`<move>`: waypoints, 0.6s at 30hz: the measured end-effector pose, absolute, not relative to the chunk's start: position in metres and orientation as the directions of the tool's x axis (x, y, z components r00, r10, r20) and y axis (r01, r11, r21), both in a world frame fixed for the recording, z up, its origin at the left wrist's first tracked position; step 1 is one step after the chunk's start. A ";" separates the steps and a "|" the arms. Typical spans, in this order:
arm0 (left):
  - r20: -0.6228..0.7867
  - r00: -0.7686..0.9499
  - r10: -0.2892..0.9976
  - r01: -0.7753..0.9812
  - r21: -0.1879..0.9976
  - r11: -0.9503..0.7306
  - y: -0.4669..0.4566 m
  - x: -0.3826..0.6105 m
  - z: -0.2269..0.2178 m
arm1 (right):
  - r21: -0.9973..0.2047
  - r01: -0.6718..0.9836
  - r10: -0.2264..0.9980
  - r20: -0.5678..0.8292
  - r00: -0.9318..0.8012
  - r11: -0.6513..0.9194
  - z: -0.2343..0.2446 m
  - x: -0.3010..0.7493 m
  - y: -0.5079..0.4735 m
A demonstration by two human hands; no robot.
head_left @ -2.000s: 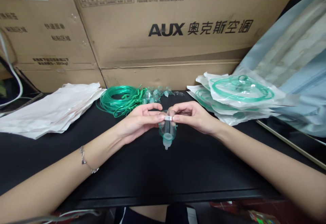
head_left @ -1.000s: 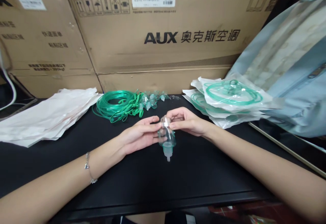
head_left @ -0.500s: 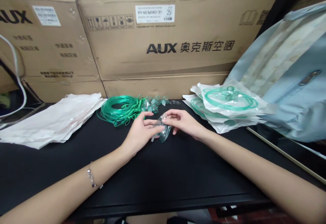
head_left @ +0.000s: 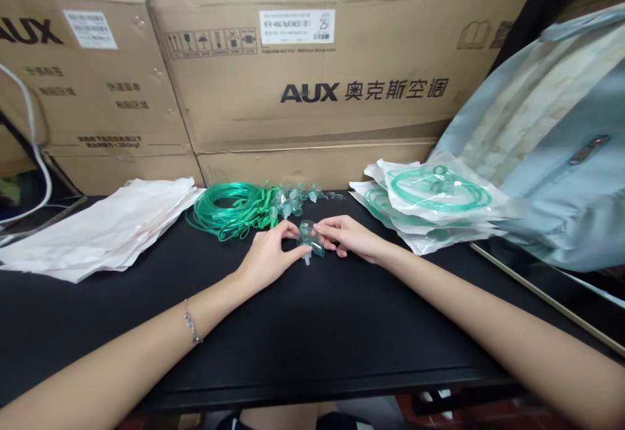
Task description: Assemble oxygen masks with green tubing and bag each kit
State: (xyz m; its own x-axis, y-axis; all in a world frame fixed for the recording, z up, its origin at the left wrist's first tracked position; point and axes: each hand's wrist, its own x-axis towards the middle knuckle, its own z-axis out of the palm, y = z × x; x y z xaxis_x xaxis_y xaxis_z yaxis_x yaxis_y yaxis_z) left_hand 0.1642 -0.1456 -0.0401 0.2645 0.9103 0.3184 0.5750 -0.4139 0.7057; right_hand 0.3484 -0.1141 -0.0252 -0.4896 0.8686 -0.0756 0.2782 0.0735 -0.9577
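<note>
A small clear green-tinted oxygen mask [head_left: 310, 236] is held between my two hands, just over the black table. My left hand [head_left: 274, 247] grips its left side, thumb in front and fingers behind. On the other side, my right hand [head_left: 347, 238] pinches the mask's upper right edge between thumb and forefinger. A whitish connector [head_left: 307, 258] sticks out at the mask's lower end. Behind my left hand lie a coil of green tubing [head_left: 229, 199], green elastic straps [head_left: 256, 208] and several small clear mask parts [head_left: 293, 199].
White flat pouches [head_left: 107, 228] are stacked at the left. Sealed packs with green tubing [head_left: 439, 195] are piled at the right, beside a light blue bag [head_left: 576, 156]. Large cardboard boxes [head_left: 312, 124] stand along the back of the black table [head_left: 312, 339].
The mask has been turned in my hands, so its connector now points down toward me. My left fingers have drawn in closer around its edge.
</note>
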 end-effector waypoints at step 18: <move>0.029 0.573 0.819 0.773 0.313 -0.552 -0.164 0.123 -0.038 | -0.228 0.758 0.785 0.047 -0.618 0.611 -0.039 0.384 -0.140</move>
State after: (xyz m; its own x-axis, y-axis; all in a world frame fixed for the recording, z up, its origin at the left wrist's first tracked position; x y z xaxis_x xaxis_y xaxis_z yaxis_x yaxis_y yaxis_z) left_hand 0.1227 -0.1636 -0.0382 0.5730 0.8190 0.0290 0.7731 -0.5519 0.3126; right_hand 0.3839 -0.1401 -0.0393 -0.6183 0.7846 0.0467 0.7581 0.6110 -0.2281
